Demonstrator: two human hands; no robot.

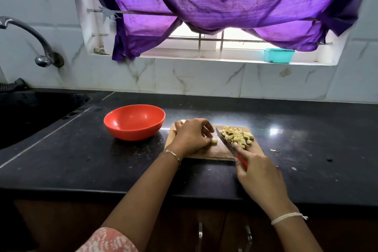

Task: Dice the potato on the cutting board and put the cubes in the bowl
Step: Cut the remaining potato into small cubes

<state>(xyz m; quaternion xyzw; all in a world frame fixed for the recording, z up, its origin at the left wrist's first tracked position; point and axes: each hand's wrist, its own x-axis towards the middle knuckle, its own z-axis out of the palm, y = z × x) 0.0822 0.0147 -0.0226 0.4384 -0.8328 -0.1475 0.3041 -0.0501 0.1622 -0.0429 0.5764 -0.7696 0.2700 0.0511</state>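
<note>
Dark bench (pixel 81 159), curtained window (pixel 241 36) behind; cutting board (pixel 216 152) beside red bowl (pixel 134 121). Grip of left hand (pixel 191 136) pinches a potato stub (pixel 214 141) on the board, grip of right hand (pixel 257 172) wraps the knife (pixel 225 141), cubes (pixel 238 136) heaped alongside. Stub likely firm, wet, slippery: pin its outer end.

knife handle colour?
Red: the handle of the steel-bladed kitchen knife shows between the right hand's fingers, seen in the head view.

cutting board (pixel 212 152): wooden, lying flat, our landmark.
potato piece (pixel 214 141): we see one small pale bit mid-board.
cubes (pixel 238 136): pale yellow, heaped on the board's far right.
bowl (pixel 134 121): red, upright, just left of the board.
</note>
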